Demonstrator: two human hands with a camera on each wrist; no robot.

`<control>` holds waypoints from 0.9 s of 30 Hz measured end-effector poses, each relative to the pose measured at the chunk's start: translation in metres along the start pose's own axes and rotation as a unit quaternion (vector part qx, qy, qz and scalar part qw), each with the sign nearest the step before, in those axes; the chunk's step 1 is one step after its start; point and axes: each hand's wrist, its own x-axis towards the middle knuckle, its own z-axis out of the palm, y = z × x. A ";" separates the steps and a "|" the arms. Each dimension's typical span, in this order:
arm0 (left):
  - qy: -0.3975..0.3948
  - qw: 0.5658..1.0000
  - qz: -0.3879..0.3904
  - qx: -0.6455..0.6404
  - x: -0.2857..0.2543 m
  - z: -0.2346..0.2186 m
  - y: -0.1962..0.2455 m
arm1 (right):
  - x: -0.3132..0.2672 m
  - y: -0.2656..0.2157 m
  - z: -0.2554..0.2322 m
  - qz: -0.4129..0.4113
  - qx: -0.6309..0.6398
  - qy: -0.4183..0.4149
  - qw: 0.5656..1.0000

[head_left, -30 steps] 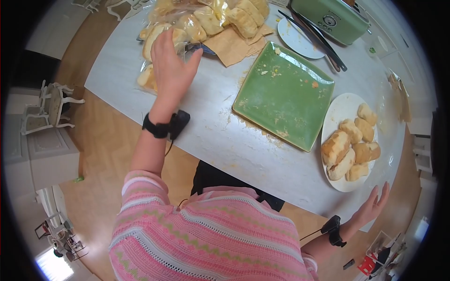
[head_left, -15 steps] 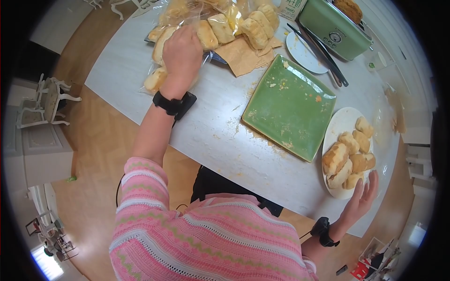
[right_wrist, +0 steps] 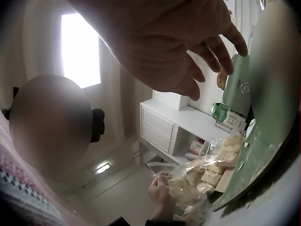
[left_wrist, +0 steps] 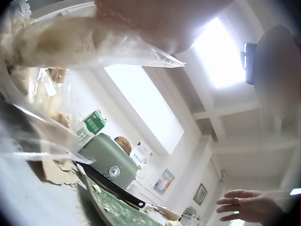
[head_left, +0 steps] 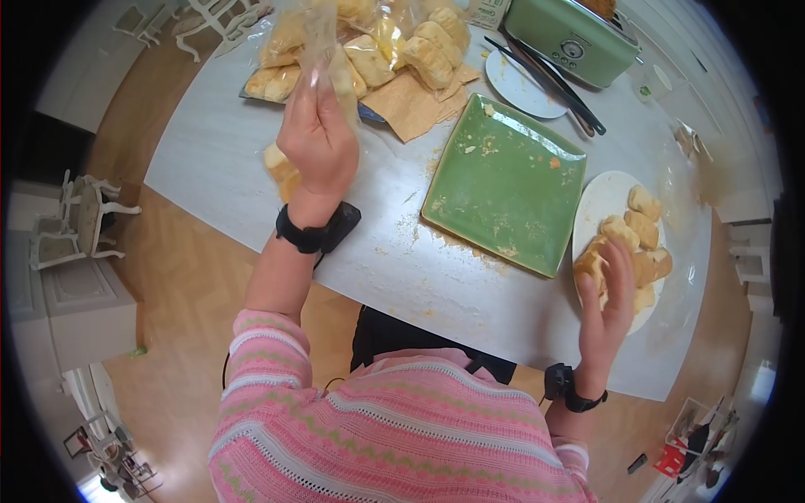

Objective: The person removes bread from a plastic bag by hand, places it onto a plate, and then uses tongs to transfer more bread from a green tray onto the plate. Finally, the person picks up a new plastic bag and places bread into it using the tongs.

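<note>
A pale wooden floor [head_left: 189, 268] surrounds the white desk [head_left: 205, 159]. Toward its far left corner, we see our left hand [head_left: 320, 142] pinching the gathered plastic of a clear bag [left_wrist: 80, 44] with bread inside. Our right hand [head_left: 608, 302] is spread, fingers apart, over the near side of the oval plate [head_left: 589, 210] at the desk's right end. The green plate [head_left: 507, 189], strewn with crumbs, sits between.

We judge the pinch to be the weak point: plastic is slick, so the bag could slide out and tip its bread toward the desk's left edge. Loose plastic from the neighbouring bags [head_left: 390, 33] could also snag and drag along. On the other side, a careless drop of the right hand could nudge the bread pieces [head_left: 641, 228] over the oval plate's rim.

From the head view alone, we cannot tell whether the right hand touches those pieces; the right wrist view shows it holding nothing, and adds a white cabinet [right_wrist: 157, 129]. The left wrist view shows the carton's [left_wrist: 91, 127] green top, which the head view crops beside the toaster [head_left: 570, 42].
</note>
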 end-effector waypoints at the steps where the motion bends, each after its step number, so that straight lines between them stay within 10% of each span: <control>1: -0.017 1.000 -0.017 -0.020 0.001 -0.002 0.017 | 0.002 -0.007 0.007 -0.002 0.045 -0.037 0.998; 9: -0.188 0.951 0.113 -0.216 -0.025 0.003 0.111 | 0.014 -0.043 0.050 0.050 0.348 -0.144 0.925; 11: -0.233 0.928 0.135 -0.259 -0.040 0.004 0.129 | 0.011 -0.046 0.055 0.101 0.550 -0.126 0.819; 27: -0.481 0.805 0.126 -0.323 -0.073 -0.002 0.181 | -0.008 0.023 0.040 0.266 0.635 -0.007 0.725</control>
